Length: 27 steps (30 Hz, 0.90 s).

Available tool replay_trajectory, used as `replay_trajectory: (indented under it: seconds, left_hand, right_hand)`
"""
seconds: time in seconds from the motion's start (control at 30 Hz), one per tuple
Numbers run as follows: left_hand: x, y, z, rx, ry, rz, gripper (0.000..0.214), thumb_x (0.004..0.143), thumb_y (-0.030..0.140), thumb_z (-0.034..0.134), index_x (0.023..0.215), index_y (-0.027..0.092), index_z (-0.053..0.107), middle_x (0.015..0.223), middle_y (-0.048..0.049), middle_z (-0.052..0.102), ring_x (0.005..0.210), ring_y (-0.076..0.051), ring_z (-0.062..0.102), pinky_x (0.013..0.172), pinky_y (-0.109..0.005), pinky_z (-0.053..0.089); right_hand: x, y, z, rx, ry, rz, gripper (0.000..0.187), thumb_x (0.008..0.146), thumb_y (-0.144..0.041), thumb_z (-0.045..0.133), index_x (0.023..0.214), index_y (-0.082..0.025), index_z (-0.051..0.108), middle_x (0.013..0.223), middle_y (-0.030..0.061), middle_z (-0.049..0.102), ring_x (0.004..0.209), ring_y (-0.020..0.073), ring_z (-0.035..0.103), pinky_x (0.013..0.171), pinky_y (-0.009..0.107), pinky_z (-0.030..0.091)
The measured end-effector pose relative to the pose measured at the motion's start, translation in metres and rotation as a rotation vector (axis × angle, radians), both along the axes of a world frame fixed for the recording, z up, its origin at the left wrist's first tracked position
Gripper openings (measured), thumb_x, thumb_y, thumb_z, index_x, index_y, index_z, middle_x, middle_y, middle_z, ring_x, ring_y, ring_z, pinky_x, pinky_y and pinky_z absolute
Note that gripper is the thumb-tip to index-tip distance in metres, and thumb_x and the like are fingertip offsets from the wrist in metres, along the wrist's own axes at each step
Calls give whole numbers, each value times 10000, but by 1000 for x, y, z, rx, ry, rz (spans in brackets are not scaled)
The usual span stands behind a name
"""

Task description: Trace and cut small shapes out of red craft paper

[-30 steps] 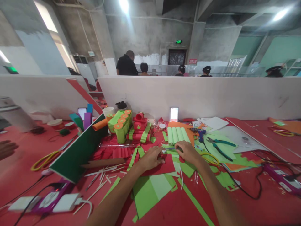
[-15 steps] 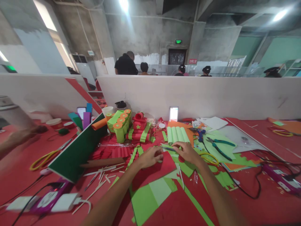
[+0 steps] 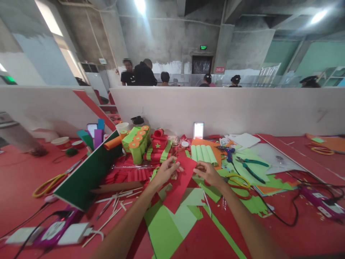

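Note:
A sheet of red paper [image 3: 179,187] is raised and tilted above the work area in front of me. My left hand [image 3: 166,172] grips it near its upper left edge, fingers bent. At the upper right corner, my right hand [image 3: 208,173] pinches the same sheet between thumb and fingers. Beneath lie green sheets [image 3: 164,226] and pale green pieces [image 3: 192,197]. Rolled light green tubes [image 3: 203,154] rest just beyond my right hand. Red rolls with green bands [image 3: 159,153] stand behind my left hand.
Pliers [image 3: 250,169], a blue glue gun [image 3: 229,153] and yellow-handled scissors [image 3: 238,181] lie to the right. A dark green board [image 3: 86,176], thin white sticks [image 3: 115,201] and a purple power strip [image 3: 59,226] are leftward. A phone [image 3: 198,130] leans against the white partition [image 3: 229,111].
The red sheet has been lifted off the table and turned, with both hands now on it. The dark slim object between my hands no longer shows. Another person appears behind the partition.

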<state>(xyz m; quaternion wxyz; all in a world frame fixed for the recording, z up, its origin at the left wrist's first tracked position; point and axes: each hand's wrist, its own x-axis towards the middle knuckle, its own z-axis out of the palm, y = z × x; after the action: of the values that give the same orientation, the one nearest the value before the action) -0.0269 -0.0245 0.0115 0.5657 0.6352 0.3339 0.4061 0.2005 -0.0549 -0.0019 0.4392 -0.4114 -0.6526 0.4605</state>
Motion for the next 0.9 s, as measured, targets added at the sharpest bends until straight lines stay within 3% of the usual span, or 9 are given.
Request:
replay_trajectory:
  seconds: [0.2, 0.37, 0.53, 0.7, 0.9]
  left_hand:
    - [0, -4, 5, -6, 33, -49, 409, 822, 572, 609, 835, 188, 468, 658, 32, 616, 411, -45, 393, 432, -187, 288]
    - [-3, -5, 2, 11, 11, -22, 416, 848, 569, 579, 987, 179, 537, 545, 87, 419, 475, -69, 343, 472, -197, 256]
    - [-2, -6, 3, -22, 74, -36, 448, 867, 577, 544, 1045, 168, 589, 590, 59, 439, 526, -93, 372, 488, -215, 267]
    - [1, -6, -1, -30, 180, -75, 405, 792, 517, 664, 984, 165, 614, 763, 0, 587, 631, -123, 512, 543, -216, 368]
    - [0, 4, -18, -121, 184, -83, 329, 747, 456, 698, 831, 169, 560, 639, 42, 514, 497, -72, 405, 462, -182, 305]
  right_hand:
    - [2, 6, -5, -33, 122, -99, 266, 792, -452, 680, 818, -203, 592, 665, -19, 568, 593, 136, 534, 564, 257, 447]
    - [7, 7, -4, -47, 124, -119, 278, 802, -454, 664, 879, -192, 611, 663, -16, 551, 569, 126, 505, 546, 249, 421]
    - [7, 9, -11, -45, 63, -94, 257, 807, -439, 662, 831, -187, 613, 618, -37, 498, 539, 112, 445, 499, 228, 364]
    - [3, 9, -14, -19, -11, -68, 256, 828, -436, 645, 854, -181, 637, 670, -26, 546, 580, 121, 470, 534, 235, 372]
    - [17, 5, 0, 39, -130, -55, 252, 878, -377, 598, 1037, -195, 668, 839, 23, 637, 784, 175, 594, 709, 274, 450]
